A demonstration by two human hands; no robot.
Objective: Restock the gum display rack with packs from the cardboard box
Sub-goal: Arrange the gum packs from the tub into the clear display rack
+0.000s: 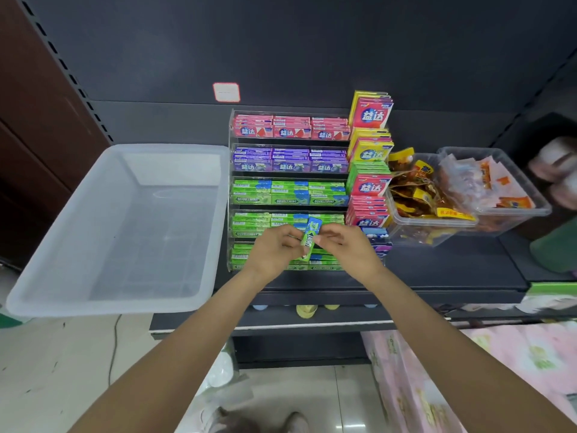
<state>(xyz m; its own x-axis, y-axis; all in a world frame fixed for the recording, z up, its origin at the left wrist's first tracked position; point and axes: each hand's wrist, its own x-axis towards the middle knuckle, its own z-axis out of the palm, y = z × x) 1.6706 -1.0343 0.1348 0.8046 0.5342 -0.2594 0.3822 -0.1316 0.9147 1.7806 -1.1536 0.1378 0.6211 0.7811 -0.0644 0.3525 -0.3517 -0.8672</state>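
Note:
A clear acrylic gum rack stands on the dark shelf, with pink packs on its top tier, purple below, and green Doublemint packs on the lower tiers. My left hand and my right hand meet in front of the lower tiers. Between them they pinch one green Doublemint pack, held tilted nearly upright. The left fingers hold its lower end, the right fingers its side. No cardboard box is in view.
A large translucent plastic bin sits left of the rack, overhanging the shelf edge. Stacked yellow, green and pink gum cartons stand right of the rack. Two clear tubs of snack packets lie further right. Pink patterned packages sit low right.

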